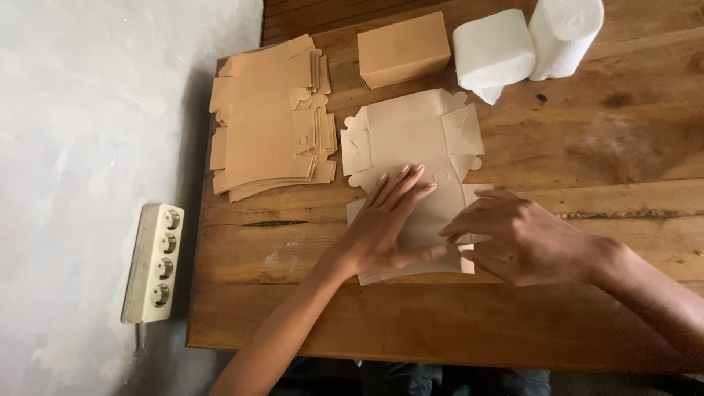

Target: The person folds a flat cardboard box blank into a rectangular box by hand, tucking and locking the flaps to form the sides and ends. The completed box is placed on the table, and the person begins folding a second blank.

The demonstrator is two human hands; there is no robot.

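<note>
Pale brown cardboard, an unfolded flat box blank (414,139), is being pressed onto the wooden table (587,147) by the left hand (385,224), its fingers spread flat and gripping nothing. Its near right flap is being pinched by the right hand (517,238). A stack of flat brown blanks (268,117), a folded brown box (403,48) and two white paper rolls (528,44) are lying beyond.

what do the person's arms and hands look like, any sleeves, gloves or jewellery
Both arms are bare as far as the picture shows: no sleeve reaches either forearm. The left hand and the right hand wear no gloves, and no ring, watch or bracelet shows on the fingers or wrists. The fingers are slim with short, unpainted nails. No marks or bandages are visible.
</note>
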